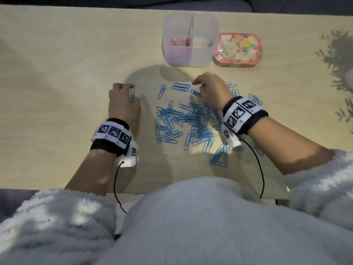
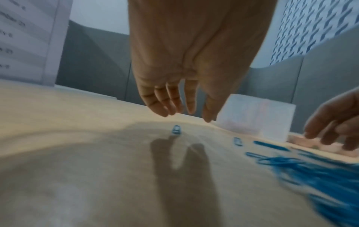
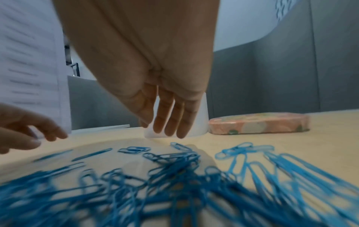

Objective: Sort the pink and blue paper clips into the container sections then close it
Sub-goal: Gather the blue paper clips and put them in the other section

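A heap of blue paper clips [image 1: 187,121] lies spread on the wooden table [image 1: 57,92], between my hands. My left hand [image 1: 124,92] hovers left of the heap with relaxed, empty fingers [image 2: 163,107]. A single blue clip [image 2: 176,129] lies on the table just below them. My right hand [image 1: 200,87] hangs over the heap's far edge, its fingers [image 3: 167,122] straight and holding nothing. Behind stands the translucent container [image 1: 191,58] with a pink divider. Pink clips [image 1: 176,43] fill its left section. Its floral lid [image 1: 237,49] lies to its right.
Loose blue clips [image 1: 219,159] reach toward the table's front edge, under my right wrist. Black cables [image 1: 260,169] run from both wristbands toward my body. A leafy shadow [image 1: 340,50] falls on the table's right end. A grey partition [image 3: 272,76] stands behind the table.
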Tool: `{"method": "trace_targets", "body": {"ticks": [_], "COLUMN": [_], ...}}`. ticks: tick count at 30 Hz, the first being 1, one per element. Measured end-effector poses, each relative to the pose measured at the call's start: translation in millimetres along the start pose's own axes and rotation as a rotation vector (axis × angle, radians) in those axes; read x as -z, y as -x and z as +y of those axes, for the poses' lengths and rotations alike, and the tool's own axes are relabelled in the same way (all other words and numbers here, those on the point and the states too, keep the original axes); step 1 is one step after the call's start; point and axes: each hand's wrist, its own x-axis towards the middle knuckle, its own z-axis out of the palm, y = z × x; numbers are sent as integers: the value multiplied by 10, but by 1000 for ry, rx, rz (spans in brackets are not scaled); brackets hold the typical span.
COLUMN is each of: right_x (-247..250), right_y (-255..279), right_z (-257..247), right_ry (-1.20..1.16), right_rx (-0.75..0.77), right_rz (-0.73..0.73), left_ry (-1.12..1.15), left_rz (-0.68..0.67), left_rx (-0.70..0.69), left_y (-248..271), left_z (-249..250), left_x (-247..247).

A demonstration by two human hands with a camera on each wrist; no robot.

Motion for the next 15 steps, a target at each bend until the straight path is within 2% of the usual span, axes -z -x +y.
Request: {"method": "trace_targets", "body": {"ticks": [2,4,10,15], "right_x": [-35,-158,-537,-475], "right_y": [-177,-272,-257,52], "right_z": [-88,-225,-605,-486], "right_ry": [102,196,393,463], "right_rx": [-38,-11,261,414], "right_rz": [-46,-105,-181,-292], "left_ry": [-88,-115,-43,-56], "left_rz": [-19,-61,-112,-325], "left_rx": [44,20,-129,-258], "left_y": [-69,-72,153,345], "left_z": [-29,-30,141,195], "left_x": [2,-58,-251,-276]}}
